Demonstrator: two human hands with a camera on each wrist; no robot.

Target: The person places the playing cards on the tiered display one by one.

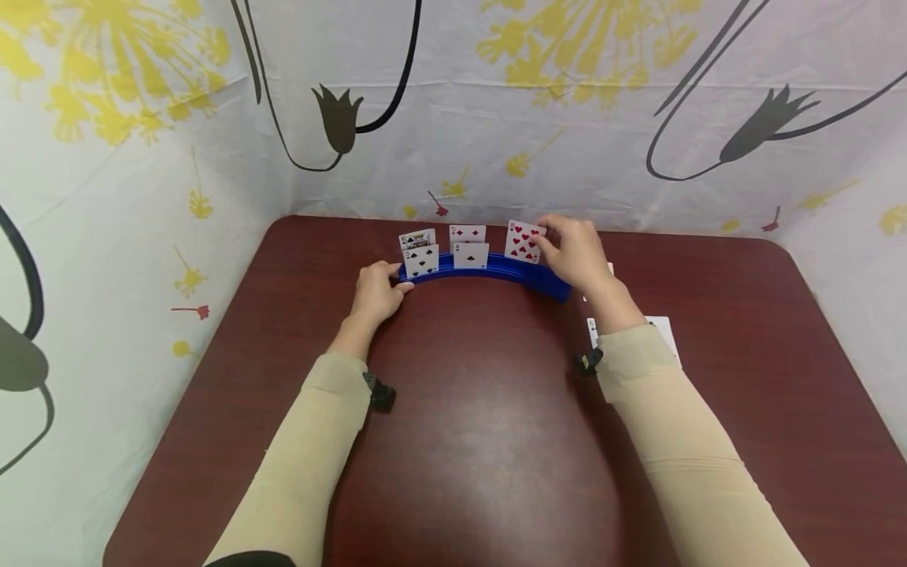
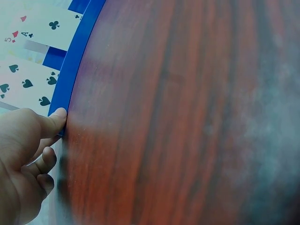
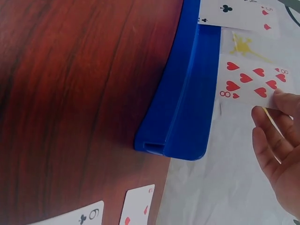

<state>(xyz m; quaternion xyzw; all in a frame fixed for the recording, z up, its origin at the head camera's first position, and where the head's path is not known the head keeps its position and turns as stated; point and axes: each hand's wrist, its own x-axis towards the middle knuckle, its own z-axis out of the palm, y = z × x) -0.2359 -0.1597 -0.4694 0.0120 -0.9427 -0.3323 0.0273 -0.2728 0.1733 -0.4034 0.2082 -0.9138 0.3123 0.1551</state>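
A curved blue card holder (image 1: 512, 272) stands toward the back of the table. My left hand (image 1: 375, 294) grips its left end, thumb along the front edge. Between thumb and fingers, my right hand (image 1: 575, 253) pinches the eight of hearts (image 1: 523, 241) by its right side, at the back of the holder's right half. In the left part of the holder, a spade card (image 1: 421, 261) stands before a king (image 1: 416, 239). Nearer the middle, the ace of clubs (image 1: 471, 256) overlaps the five of diamonds (image 1: 468, 233).
On the table to the right lie a six of clubs (image 3: 79, 216) and a red-suit card (image 3: 137, 206), both partly hidden by the right arm in the head view. A patterned white cloth (image 1: 425, 102) hangs behind the table's back edge (image 1: 340, 220).
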